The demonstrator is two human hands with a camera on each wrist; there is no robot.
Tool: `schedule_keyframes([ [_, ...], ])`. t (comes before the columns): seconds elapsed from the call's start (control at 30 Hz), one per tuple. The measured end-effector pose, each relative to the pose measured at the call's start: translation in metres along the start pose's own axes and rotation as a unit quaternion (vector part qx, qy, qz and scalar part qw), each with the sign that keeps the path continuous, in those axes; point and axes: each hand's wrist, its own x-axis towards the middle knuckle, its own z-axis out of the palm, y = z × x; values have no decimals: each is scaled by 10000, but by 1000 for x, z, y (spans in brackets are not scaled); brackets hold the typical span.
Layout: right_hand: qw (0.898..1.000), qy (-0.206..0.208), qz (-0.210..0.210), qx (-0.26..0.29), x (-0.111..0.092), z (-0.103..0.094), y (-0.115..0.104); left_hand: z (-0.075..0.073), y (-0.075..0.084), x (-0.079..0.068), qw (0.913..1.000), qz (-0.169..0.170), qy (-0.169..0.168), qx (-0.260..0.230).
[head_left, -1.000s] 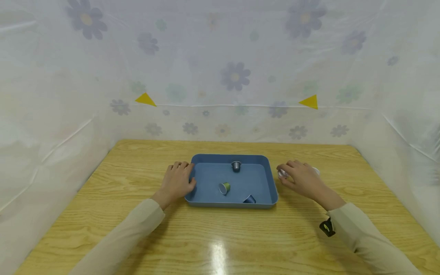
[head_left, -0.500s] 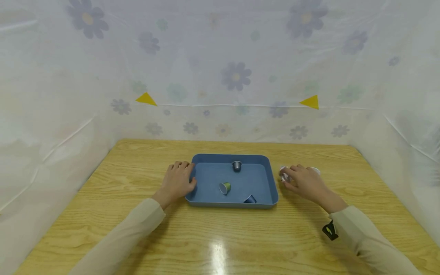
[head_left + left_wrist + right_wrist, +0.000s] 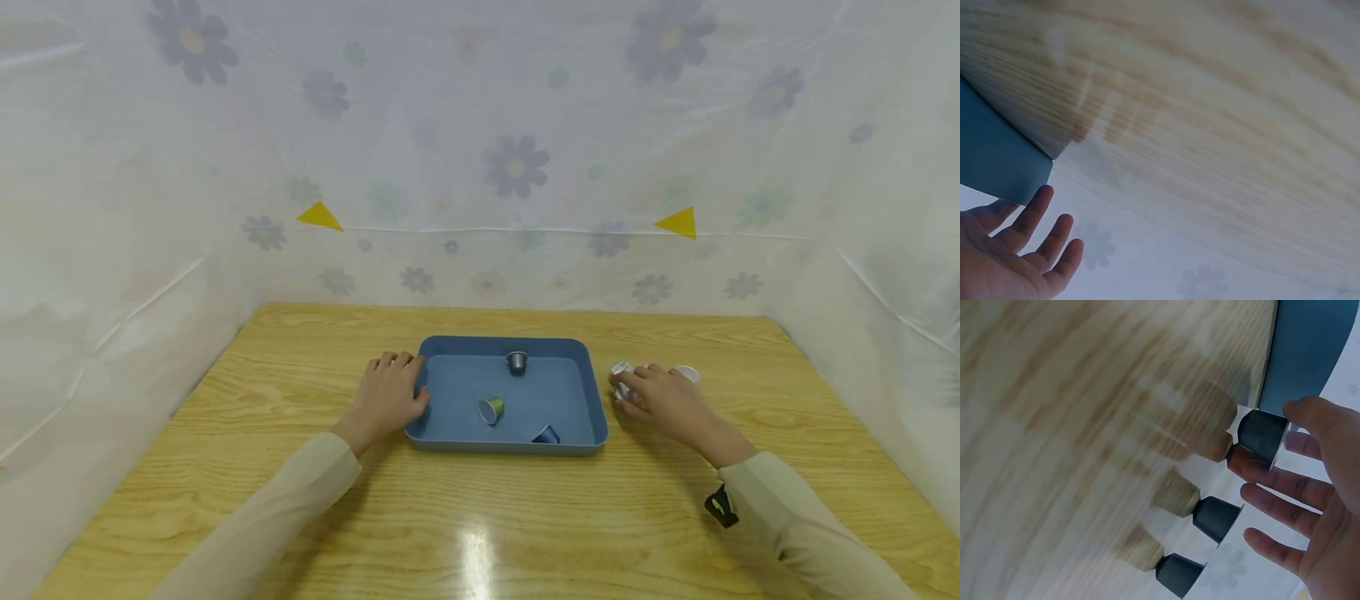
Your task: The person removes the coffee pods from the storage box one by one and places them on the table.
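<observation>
My left hand (image 3: 386, 396) holds the left wall of a blue tray (image 3: 502, 447), thumb over the rim and fingers outside. Inside the tray lie a dark grey coffee capsule (image 3: 517, 362), a green one (image 3: 491, 410) and a dark blue one (image 3: 547, 435). Right of the tray, my right hand (image 3: 663, 402) pinches a dark coffee capsule (image 3: 1263, 436), which stands lid up close over the table. Just behind it is a reddish-brown capsule (image 3: 1239, 461), partly covered by a finger.
Two more dark capsules (image 3: 1216, 519) stand farther right on the wooden table (image 3: 480, 500), one showing its silver lid (image 3: 687, 373) past my hand. White flowered sheeting (image 3: 517, 267) encloses the back and sides. A black tag (image 3: 722, 506) hangs at my right cuff.
My right hand has shifted slightly right and down, away from the tray. Two silver lids now show at its fingertips, where one showed before. The left hand and tray have stayed put.
</observation>
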Motion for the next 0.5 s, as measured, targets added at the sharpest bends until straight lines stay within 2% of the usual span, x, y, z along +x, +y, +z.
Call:
schedule_keyframes([
  [0.2,9999,-91,96,-35,0,0,0,0,0,0,10000,8,36,-8],
  [0.5,9998,-62,29,-171,1,0,0,1,0,0,10000,8,41,29],
])
